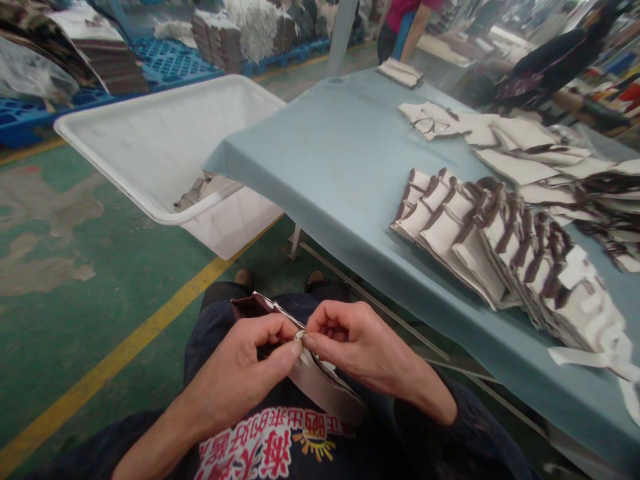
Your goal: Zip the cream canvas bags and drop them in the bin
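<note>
Over my lap, both hands hold one folded fabric piece (325, 390), pale on one face and dark brown along its edge. My left hand (250, 360) pinches its upper edge between thumb and index finger. Right beside it, my right hand (355, 337) also pinches that edge, fingers curled in and fingertips nearly touching the left ones. Whatever small detail lies between the fingertips is hidden. On the blue-covered table (330, 153) to the right lies a row of overlapping cream-and-brown fabric pieces (465, 227), similar in colour to the held one.
White strips (590, 293) lie on the near end of the row. More fabric pieces (530, 143) and a pair of glasses (430, 123) are farther back. A white plastic bin (150, 127) stands left of the table. Another person (400, 27) is beyond it.
</note>
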`<state>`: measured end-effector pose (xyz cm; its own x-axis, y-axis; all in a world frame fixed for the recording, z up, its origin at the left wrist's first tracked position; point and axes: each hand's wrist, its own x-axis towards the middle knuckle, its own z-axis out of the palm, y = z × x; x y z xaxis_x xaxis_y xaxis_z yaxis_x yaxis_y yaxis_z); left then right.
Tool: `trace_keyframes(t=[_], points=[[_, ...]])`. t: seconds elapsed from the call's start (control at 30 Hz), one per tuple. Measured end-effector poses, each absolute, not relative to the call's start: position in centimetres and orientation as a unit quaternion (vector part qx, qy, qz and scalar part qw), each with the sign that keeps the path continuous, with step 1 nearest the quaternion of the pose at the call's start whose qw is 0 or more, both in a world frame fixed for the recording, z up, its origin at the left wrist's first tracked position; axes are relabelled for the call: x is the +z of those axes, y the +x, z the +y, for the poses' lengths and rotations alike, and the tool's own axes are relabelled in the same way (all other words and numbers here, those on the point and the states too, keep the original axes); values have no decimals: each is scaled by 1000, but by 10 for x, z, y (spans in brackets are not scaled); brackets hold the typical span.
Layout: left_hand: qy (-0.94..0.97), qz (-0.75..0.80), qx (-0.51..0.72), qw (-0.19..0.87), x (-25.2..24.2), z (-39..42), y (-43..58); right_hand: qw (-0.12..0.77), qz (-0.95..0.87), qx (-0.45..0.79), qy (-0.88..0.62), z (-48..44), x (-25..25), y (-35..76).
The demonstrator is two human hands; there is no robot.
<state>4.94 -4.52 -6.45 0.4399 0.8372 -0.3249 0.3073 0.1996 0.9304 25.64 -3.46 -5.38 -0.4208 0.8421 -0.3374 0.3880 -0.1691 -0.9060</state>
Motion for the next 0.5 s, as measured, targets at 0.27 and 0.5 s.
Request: trace_keyframes(t=[0.27,0.5], points=[[651,499,229,524,-65,-48,52,201,-671,484,-525,-38,-59,253],[631,483,244,556,-65,-47,51,222,-651,498,-529,-39,-64,251]])
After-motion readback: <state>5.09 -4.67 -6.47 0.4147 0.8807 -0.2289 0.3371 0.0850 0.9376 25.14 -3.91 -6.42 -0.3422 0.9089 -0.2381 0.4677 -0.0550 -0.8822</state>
